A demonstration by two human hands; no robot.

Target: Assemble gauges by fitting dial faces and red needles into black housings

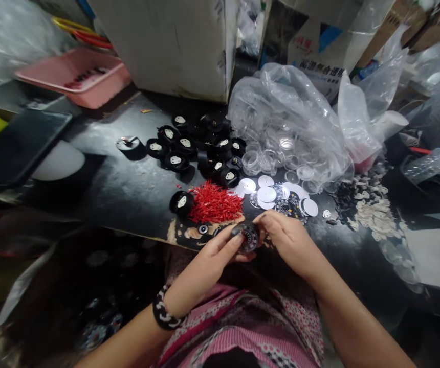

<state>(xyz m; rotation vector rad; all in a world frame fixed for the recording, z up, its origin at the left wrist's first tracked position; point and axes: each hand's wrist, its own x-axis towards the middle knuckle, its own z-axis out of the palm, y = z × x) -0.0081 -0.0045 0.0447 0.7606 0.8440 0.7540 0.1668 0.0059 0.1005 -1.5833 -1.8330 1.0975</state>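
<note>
Pink patterned clothing (239,327) fills the spot nearest the view, and over the lap, at the edge of the table (108,194), the worker holds one dark dial (251,239). The left hand (220,248), with one black-and-white bracelet (165,309) at its wrist, grasps it, thumb on the face. The right hand (281,230) has its fingers curled at the far edge; I cannot tell whether it grips as well. Pale marks ring the dial, too small to read.

Large black Chinese characters run across a printed carton (312,56) behind, ending in what looks like 透明; the red ones above are too blurred to make out.

As for numbers, I count one pink basin (108,84), one big clear bag (281,97) with clear rings (253,162) spilling out, and at least a dozen black cups (176,162) in a cluster. Two more sit apart: one cup (130,148) to the left, another (181,203) touching the single heap of red slivers (216,202). Roughly half a dozen white discs (266,194) overlap several flat dials (284,206). One small ring (203,229) lies just beside the left hand. Farther right, pale plates (375,217) pile up uncountably, and one stray plate (326,213) rests nearer the discs.
</note>
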